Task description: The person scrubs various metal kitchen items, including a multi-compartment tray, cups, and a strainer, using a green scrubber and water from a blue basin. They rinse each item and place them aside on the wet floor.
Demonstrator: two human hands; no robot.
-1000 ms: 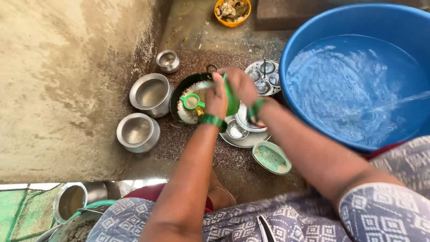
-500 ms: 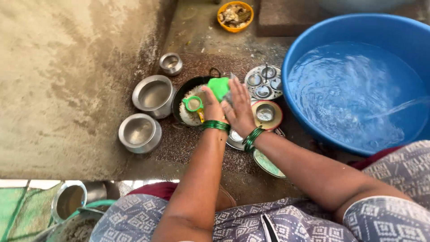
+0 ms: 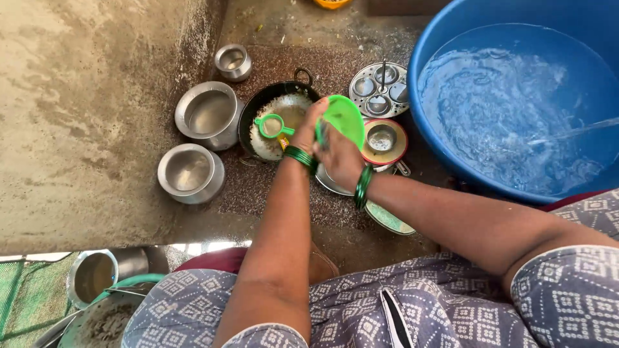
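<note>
Both hands meet over a pile of dirty dishes on the ground. My left hand (image 3: 308, 129) grips the edge of a bright green plastic lid (image 3: 343, 118), held upright. My right hand (image 3: 340, 161) presses against its near face; whether it holds a scrubber is hidden. Green bangles ring both wrists. Just left of the hands lies a black wok (image 3: 265, 109) with white residue and a small green strainer (image 3: 273, 125) in it. A small steel bowl on an orange-rimmed plate (image 3: 382, 139) sits right of the hands.
A big blue tub (image 3: 516, 103) of water fills the upper right. A steel idli tray (image 3: 380, 87) lies beside it. Three steel pots (image 3: 207, 115) (image 3: 190, 171) (image 3: 232, 61) stand left on the concrete. A green-rimmed plate (image 3: 390, 219) lies under my right forearm. More vessels (image 3: 97, 274) sit bottom left.
The green lid has been turned up from a flatter hold to stand upright between my hands. The hands have shifted slightly right, and the camera has tilted down.
</note>
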